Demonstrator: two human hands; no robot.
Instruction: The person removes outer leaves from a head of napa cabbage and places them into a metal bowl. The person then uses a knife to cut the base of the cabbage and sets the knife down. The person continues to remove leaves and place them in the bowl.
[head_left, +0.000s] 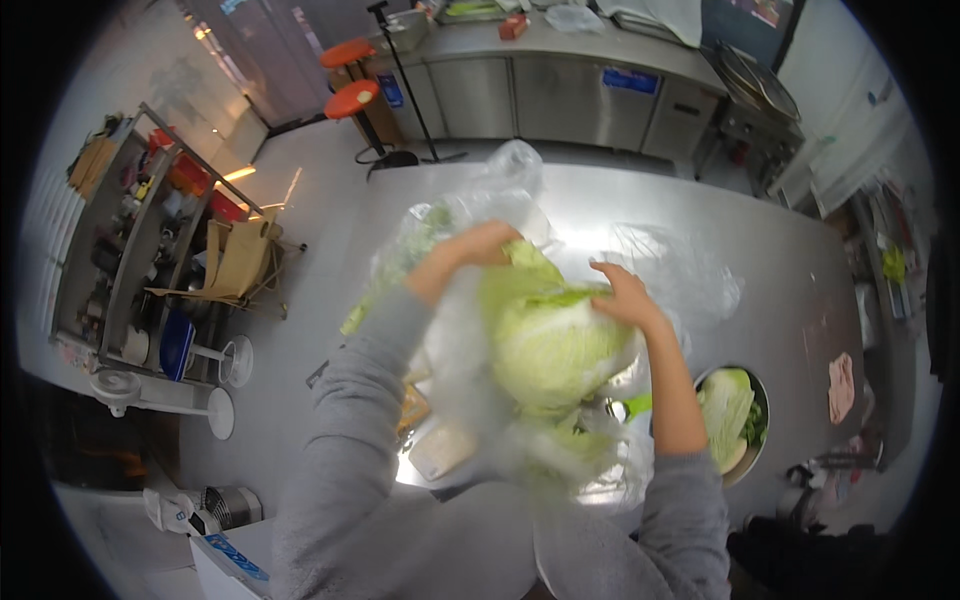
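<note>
A large pale green cabbage (562, 352) is in front of me, its lower edge blurred, above the steel table. My left hand (491, 241) grips a leafy edge at its upper left, the fingertips partly hidden by leaf. My right hand (626, 296) rests on the upper right of the cabbage with thumb and fingers spread. Blurred clear plastic (469, 367) hangs along the left side of the cabbage. Loose leaf pieces (577, 442) and more plastic lie under and below it. A bright green-handled tool (637, 406) lies beside my right forearm.
A metal bowl (765, 420) with cut cabbage and dark greens stands at the right. Crumpled clear plastic bags (675, 277) lie behind my right hand, and bagged greens (409, 244) at the left. A pink cloth (841, 388) lies near the table's right edge.
</note>
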